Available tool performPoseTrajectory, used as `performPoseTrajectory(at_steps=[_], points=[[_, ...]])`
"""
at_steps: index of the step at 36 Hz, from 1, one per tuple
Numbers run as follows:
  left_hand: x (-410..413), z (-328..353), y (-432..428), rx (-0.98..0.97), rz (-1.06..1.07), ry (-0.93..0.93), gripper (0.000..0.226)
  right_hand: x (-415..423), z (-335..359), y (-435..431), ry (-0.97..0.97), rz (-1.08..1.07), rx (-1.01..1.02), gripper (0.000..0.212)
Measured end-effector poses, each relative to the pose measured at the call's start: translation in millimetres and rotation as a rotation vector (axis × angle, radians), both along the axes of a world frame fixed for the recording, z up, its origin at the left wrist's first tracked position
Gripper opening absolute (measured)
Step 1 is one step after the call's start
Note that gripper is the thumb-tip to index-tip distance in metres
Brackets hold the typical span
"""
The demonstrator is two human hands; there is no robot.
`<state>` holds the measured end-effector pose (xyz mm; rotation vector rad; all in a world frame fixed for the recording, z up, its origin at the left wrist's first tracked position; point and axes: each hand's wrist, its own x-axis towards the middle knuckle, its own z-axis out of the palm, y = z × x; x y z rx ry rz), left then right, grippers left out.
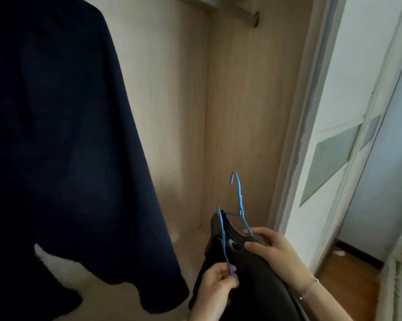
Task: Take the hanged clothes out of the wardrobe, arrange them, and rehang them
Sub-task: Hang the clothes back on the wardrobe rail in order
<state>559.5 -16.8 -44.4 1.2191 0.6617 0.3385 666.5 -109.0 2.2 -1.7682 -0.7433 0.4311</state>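
- Looking straight into the wardrobe; pale wood inside, seen from right at its open front
- Holding a blue hanger low and centre-right, in front of the wardrobe's right-hand corner; hook at the top, curling left, well below the rail and not on it
- Gripping it with both hands along with a dark top bunched up under the wire; can't tell how much of the top is actually threaded onto the hanger
- Pinching the near end of the hanger's left arm with the left hand; thumb and forefinger pressed together on the wire, other fingers curled in underneath
- Clamping the hanger's other arm plus the top's neckline with the right hand; thumb pressed down on the fabric, fingers curled over from above, close together rather than spread
- Wearing a thin bracelet on the right wrist
- Over on the left: big navy garment hanging down, filling most of that side; hanging point out of shot; well apart from the hanger
- Peeking out below its hem: something white and fluffy on the wardrobe floor; no clue what
- Off to the right: white door with frosted panels; wooden floor beyond
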Motion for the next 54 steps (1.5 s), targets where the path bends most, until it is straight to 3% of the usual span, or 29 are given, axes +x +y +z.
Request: performPoseTrajectory(at_steps=[8,12,15,23,26,30,33,44,54], points=[[37,55,44,0.037,0.267,-0.179,0.016,67,27,53,0.01,0.242,0.055,0.022],[39,94,73,0.127,0.416,-0.236,0.029,75,55,80,0.017,0.362,0.114,0.018],[37,128,89,0.209,0.423,-0.238,0.036,77,85,100,0.049,0.438,0.178,0.014],[18,246,137,0.495,0.515,-0.355,0.021,79,197,155,0.036,0.545,0.356,0.012],[10,302,147,0.62,0.524,-0.392,0.029,79,243,173,0.014,0.539,0.453,0.012],[0,364,160,0.686,0.475,-0.473,0.015,76,295,194,-0.018,0.526,0.54,0.019],[-3,394,171,0.698,0.471,-0.503,0.017,75,328,208,-0.068,0.512,0.575,0.024],[11,439,199,0.751,0.665,-0.434,0.016,89,384,245,-0.168,0.456,0.556,0.03],[17,405,209,0.667,0.658,-0.337,0.025,108,355,254,-0.217,0.403,0.408,0.029]])
